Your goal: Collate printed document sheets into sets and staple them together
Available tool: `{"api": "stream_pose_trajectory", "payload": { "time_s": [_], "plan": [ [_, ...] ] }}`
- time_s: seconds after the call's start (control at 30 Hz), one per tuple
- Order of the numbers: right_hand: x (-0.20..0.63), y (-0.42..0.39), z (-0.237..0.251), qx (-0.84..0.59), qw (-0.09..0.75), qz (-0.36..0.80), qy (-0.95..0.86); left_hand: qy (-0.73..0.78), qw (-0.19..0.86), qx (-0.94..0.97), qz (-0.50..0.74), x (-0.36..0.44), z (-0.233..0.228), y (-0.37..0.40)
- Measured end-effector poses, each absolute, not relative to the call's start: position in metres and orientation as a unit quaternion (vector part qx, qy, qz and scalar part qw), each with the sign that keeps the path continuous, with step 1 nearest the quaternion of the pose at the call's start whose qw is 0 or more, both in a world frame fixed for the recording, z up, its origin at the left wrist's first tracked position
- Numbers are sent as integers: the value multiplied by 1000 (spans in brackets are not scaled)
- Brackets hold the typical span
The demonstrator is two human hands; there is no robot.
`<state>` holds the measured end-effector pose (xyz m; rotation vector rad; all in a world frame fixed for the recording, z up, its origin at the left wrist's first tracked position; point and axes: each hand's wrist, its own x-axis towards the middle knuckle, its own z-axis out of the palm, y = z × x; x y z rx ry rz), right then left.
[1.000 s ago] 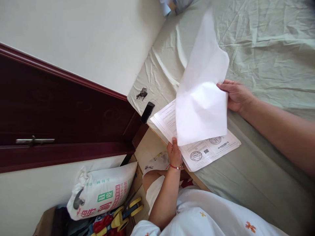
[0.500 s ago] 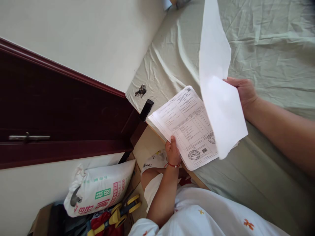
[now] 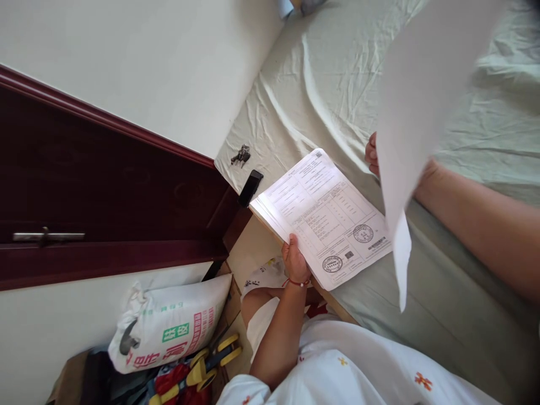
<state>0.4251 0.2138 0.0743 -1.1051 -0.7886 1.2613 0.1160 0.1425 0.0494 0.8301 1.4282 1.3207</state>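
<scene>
A stack of printed forms [image 3: 321, 216] with round stamps lies at the edge of a bed covered in a pale green sheet [image 3: 337, 79]. My left hand [image 3: 295, 263], with a red string at the wrist, grips the stack's near edge. My right hand [image 3: 373, 155] holds a single white sheet [image 3: 415, 112] lifted off the stack and swung out to the right, above the bed; the sheet hides most of that hand.
A bunch of keys [image 3: 241, 156] and a black phone [image 3: 250, 188] lie on the bed's corner by the wall. A dark red door [image 3: 105, 191] stands at left. On the floor are a printed white sack [image 3: 169, 326] and yellow-handled tools [image 3: 206, 365].
My right hand has carried the top sheet from over the stack up and to the right, uncovering the stamped form beneath. My left hand stays on the stack's edge.
</scene>
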Motion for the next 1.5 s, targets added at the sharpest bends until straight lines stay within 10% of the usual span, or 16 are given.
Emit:
{"api": "stream_pose_trajectory", "payload": {
  "time_s": [0.53, 1.5],
  "plan": [
    [414, 220, 59, -648, 347, 337, -588, 567, 449, 437, 535, 111, 37, 142],
    [418, 216, 55, -523, 461, 540, -471, 577, 503, 344, 544, 102, 39, 145]
  ]
}}
